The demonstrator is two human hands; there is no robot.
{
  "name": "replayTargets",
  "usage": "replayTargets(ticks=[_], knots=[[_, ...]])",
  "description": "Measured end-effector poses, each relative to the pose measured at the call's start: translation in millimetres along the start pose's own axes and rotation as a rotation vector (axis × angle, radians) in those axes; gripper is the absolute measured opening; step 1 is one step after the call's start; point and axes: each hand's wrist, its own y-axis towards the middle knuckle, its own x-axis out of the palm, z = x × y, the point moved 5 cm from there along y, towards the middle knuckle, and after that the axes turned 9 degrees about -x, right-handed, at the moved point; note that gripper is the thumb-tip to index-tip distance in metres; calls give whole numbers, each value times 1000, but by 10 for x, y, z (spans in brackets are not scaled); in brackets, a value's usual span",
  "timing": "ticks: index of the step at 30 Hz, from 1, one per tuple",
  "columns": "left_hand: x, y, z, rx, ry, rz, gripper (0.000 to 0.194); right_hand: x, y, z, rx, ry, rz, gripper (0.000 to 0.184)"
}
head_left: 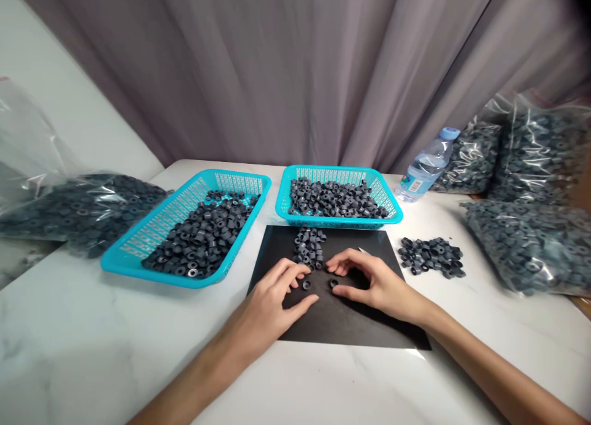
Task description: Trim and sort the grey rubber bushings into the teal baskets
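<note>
two bare hands work over a dark mat [351,326] at the center of the frame, where a small black ring [306,284] lies between the parted thumb and forefinger of the left hand [273,300], which appears to grip nothing. just to its right, a second ring [333,283] sits at the thumb tip of the right hand [377,282], whose thumb and forefinger stand apart, the other fingers curled; whether the thumb touches the ring cannot be told. a cluster of like parts [308,245] spreads above the fingertips, near the far basket [339,222] at upper center. the likeliest trouble is a mix-up: a brush of the knuckles could push either ring back into the cluster, and the near-identical dark color would make it hard to pick out. a careless sweep of the right forearm could also scatter the loose pile [431,257] at right of center, which has no walls around it. the left-hand ring shows its round hole facing up and toward the bottom of the frame; squat and round, it has no evident long axis. the second ring's hole also seems to face upward, though its exact tilt is too small to read.
</note>
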Motion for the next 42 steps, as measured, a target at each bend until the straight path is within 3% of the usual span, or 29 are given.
replayTargets(ticks=[22, 27, 30, 36, 42], knots=[[-13, 13, 75, 42, 39, -25, 17, 12, 25, -32, -1, -26, -15, 23], [-57, 51, 139, 107, 186, 86, 15, -14, 32, -59, -40, -75, 56, 19], [-76, 107, 188, 139, 293, 153, 12, 18, 26, -97, -101, -135, 3, 25], [-37, 170, 177, 180, 412, 111, 14, 41, -3, -103, -124, -174, -67, 35], [-66, 159, 193, 210, 422, 125, 18, -15, 7, -51, -120, -140, 23, 22]])
